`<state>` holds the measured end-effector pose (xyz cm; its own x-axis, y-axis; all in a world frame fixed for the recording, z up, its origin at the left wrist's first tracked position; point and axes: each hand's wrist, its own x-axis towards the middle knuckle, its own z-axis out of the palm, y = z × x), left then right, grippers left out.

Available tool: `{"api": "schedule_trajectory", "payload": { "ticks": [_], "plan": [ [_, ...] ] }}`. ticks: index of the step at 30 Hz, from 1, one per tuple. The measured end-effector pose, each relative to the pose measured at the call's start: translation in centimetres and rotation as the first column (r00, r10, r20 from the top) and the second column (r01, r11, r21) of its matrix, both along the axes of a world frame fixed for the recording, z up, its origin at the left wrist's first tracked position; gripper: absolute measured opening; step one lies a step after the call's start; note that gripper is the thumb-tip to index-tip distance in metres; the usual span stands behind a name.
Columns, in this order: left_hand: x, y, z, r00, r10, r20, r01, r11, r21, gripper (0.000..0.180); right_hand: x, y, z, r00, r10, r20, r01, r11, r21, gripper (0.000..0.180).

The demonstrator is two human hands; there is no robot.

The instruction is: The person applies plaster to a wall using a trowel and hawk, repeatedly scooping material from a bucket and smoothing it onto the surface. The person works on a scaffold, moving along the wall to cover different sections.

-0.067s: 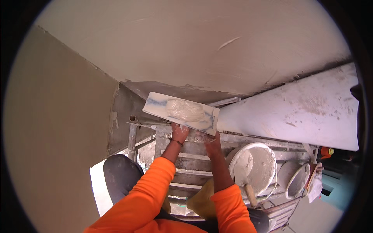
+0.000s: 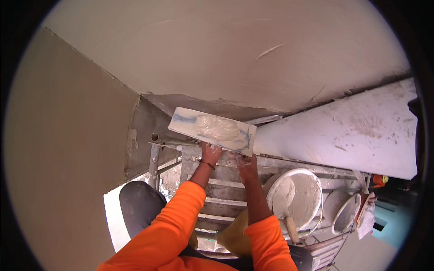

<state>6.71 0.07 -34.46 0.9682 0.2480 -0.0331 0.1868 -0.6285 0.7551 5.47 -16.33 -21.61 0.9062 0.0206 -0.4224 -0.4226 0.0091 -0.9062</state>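
A long rectangular plastering trowel (image 2: 185, 118) is tilted up before me, its pale, blue-streaked face bearing a mound of wet plaster (image 2: 218, 128). From beneath its near edge, my left hand (image 2: 210, 154) is closed on it; the blade hides the handle and most of those fingers. My right hand (image 2: 247, 168) grips the near right corner, its fingertips partly out of sight. Both hands are smeared with plaster. Right of my right forearm stands a round bucket (image 2: 318, 185) of plaster, with a wooden-handled scoop (image 2: 292, 229) lying in it.
A smooth plastered surface (image 2: 217, 54) spans the top, and a brown wall (image 2: 68, 117) rises at left. A stained white panel (image 2: 348, 131) slants along the right. Below lies a slatted scaffold platform (image 2: 226, 192) with a metal pipe (image 2: 154, 160). A second bucket (image 2: 338, 203) stands farther right.
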Motion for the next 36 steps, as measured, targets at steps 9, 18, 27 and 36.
{"api": "schedule_trajectory", "payload": {
  "ticks": [9,18,27,36],
  "plan": [
    [7.6,-0.4,-11.2,0.976,0.083,0.199,-0.001,0.924,-0.382,0.047,-4.5,1.2,1.6,0.967,0.246,0.058,-0.245,0.969,-0.036,0.037],
    [13.6,-1.5,-3.0,0.926,0.314,0.210,-0.040,0.634,-0.773,0.044,-5.4,1.6,7.4,0.972,0.220,-0.079,-0.214,0.974,0.069,0.037],
    [16.5,0.1,7.3,0.936,0.319,0.150,-0.061,0.568,-0.821,0.039,-1.6,-0.4,10.0,0.952,0.297,0.077,-0.281,0.945,-0.168,0.034],
    [16.0,-0.2,27.0,0.967,0.244,0.069,-0.012,0.316,-0.949,0.022,6.8,1.0,21.6,0.569,0.668,0.480,0.183,0.466,-0.866,0.046]
  ]
}}
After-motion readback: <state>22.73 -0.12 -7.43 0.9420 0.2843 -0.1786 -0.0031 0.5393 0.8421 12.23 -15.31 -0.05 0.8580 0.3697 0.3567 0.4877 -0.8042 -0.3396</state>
